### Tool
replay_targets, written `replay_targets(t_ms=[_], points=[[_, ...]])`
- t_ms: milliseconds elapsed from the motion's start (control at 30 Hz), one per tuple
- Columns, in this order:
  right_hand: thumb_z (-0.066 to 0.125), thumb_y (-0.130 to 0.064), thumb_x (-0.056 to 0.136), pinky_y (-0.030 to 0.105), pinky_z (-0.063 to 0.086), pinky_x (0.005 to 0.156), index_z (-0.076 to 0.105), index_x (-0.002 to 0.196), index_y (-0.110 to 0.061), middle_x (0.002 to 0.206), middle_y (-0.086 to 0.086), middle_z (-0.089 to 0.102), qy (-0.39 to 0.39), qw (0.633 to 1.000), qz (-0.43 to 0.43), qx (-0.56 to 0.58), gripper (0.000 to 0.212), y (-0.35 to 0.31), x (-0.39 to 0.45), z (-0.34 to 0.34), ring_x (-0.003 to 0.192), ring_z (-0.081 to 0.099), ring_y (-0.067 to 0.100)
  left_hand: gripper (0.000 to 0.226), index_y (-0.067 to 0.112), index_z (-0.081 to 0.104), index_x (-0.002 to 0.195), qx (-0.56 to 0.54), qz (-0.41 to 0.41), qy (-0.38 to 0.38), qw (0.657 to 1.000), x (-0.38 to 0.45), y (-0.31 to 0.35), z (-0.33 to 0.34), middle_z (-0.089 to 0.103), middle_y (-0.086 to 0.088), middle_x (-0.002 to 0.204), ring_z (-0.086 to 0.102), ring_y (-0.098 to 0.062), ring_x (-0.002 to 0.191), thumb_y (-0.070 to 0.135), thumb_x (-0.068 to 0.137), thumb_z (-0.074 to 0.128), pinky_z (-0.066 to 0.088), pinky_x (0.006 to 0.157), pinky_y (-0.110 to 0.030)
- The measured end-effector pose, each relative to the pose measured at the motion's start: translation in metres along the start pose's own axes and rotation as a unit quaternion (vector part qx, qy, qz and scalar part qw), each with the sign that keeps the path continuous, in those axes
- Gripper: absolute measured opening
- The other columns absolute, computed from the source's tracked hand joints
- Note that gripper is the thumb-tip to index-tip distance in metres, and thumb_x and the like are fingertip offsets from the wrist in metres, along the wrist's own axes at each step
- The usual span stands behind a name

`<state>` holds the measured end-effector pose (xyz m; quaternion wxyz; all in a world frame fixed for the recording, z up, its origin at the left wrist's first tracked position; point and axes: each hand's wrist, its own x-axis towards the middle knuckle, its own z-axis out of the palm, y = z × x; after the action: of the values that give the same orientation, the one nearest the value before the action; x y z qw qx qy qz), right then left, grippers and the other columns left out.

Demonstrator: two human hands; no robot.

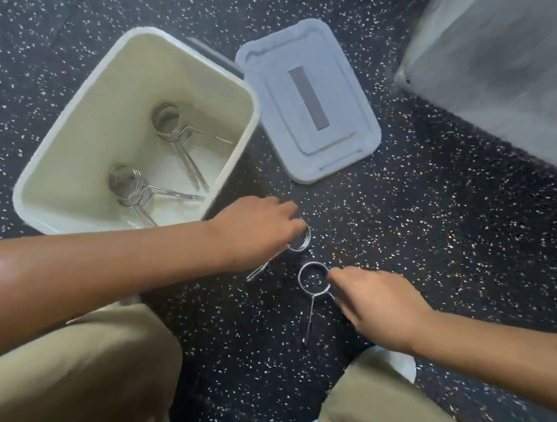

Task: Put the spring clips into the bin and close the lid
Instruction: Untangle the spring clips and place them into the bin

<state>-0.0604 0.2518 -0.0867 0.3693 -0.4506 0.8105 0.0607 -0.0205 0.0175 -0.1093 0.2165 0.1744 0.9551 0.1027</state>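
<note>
An open cream bin (74, 113) stands on the speckled floor at the left, with two metal spring clips (175, 131) (134, 192) lying inside. Its pale blue lid (345, 114) lies flat on the floor to the bin's right. My left hand (254, 229) is closed over the coil of a third spring clip (301, 242) on the floor just in front of the bin. A fourth spring clip (313, 276) lies beside it, and my right hand (377, 300) rests on its right side with fingers touching the coil and one handle.
A grey padded block (511, 73) fills the upper right corner. My knees in tan trousers (81, 369) take up the bottom of the view. The dark speckled floor (440, 228) lies between the lid and my right hand.
</note>
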Motion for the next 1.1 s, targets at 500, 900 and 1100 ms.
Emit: replay_targets(t_ms=[500,900,1100], points=[[0.049,0.0,0.088,0.035,0.038,0.056,0.055,0.108,-0.009,0.1,0.008,0.065,-0.067,0.975,-0.109,-0.182,0.023,-0.005,0.044,0.041,0.085,0.067,0.031,0.026,0.017,0.061,0.118,0.084,-0.029,-0.06,0.994,0.032,0.007,0.038,0.056,-0.007,0.111,0.062,-0.03,0.095,0.01,0.097,0.047,0.032,0.06,-0.037],[0.066,0.0,0.07,0.033,0.038,0.046,0.061,0.088,-0.013,0.074,0.003,0.062,0.075,0.98,-0.118,-0.141,0.024,0.042,0.02,0.03,0.063,0.062,0.026,0.013,0.02,0.067,0.105,-0.009,-0.088,0.043,0.995,0.019,-0.012,0.02,0.066,-0.003,0.112,0.067,-0.03,0.081,0.017,0.093,0.062,0.041,0.054,-0.034],[0.074,0.002,0.062,0.031,0.038,0.042,0.062,0.085,-0.016,0.068,-0.002,0.058,0.172,0.976,-0.07,-0.118,0.032,0.065,0.017,-0.003,0.063,0.055,0.023,0.017,0.016,0.065,0.093,-0.069,-0.133,0.145,0.978,0.0,-0.009,-0.023,0.064,0.001,0.093,0.065,-0.03,0.083,0.033,0.095,0.06,0.049,0.059,-0.038]])
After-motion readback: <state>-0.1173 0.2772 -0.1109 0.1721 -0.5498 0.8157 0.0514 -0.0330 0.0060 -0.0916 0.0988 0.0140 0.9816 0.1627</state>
